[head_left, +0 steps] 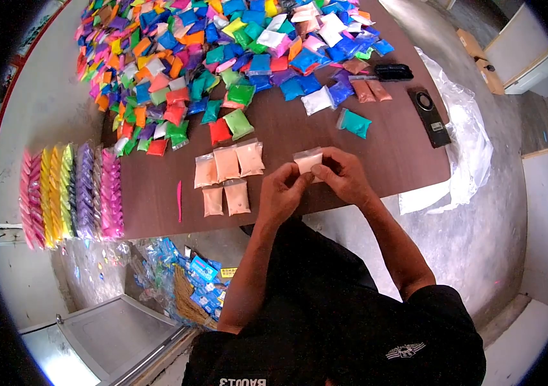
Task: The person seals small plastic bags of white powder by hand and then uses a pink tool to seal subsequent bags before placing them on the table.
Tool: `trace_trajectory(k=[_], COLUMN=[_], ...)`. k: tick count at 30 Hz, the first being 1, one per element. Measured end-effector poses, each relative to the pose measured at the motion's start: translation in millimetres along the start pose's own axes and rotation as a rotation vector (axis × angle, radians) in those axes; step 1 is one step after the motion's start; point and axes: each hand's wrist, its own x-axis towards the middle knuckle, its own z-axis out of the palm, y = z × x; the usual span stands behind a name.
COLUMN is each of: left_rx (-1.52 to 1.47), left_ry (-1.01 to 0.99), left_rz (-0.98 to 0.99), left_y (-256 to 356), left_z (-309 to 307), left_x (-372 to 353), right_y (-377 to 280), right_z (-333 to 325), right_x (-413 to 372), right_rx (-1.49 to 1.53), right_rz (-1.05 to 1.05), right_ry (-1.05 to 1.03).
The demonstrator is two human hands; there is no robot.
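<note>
Left hand (285, 193), right hand (345, 175): both pinching one peach packet (307, 159) over the near tabletop (300, 138) edge.
Step, judged: closing or checking the packet. Next move likely needs a flat set-down.
Left of hands: five peach packets (229, 174).
Beyond: mixed-colour pile (222, 51).
Right: black device (429, 117), plastic sheet (467, 148), concrete floor (480, 231).
</note>
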Motion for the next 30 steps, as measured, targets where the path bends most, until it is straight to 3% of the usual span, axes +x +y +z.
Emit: trace_trajectory(k=[3, 19, 22, 28, 30], left_rx=[-0.165, -0.073, -0.220, -0.108, -0.115], left_ry=[0.067, 0.004, 0.035, 0.029, 0.005], left_rz=[0.136, 0.069, 0.122, 0.089, 0.041], left_y=[0.9, -2.2, 0.1, -1.4, -1.7], left_z=[8.8, 5.4, 7.2, 3.9, 3.7], left_x=[-2.1, -0.1, -0.9, -0.9, -0.9], right_y=[-1.0, -2.4, 2.8, -1.2, -1.8], right_z=[-0.1, -1.8, -2.1, -0.2, -2.2], right_x=[-1.3, -0.5, 0.1, -0.6, -0.1], right_rx=[0.001, 0.009, 0.034, 0.066, -0.032], right_rz=[-0.002, 0.031, 0.032, 0.005, 0.046], right_ry=[0.040, 0.029, 0.050, 0.015, 0.010])
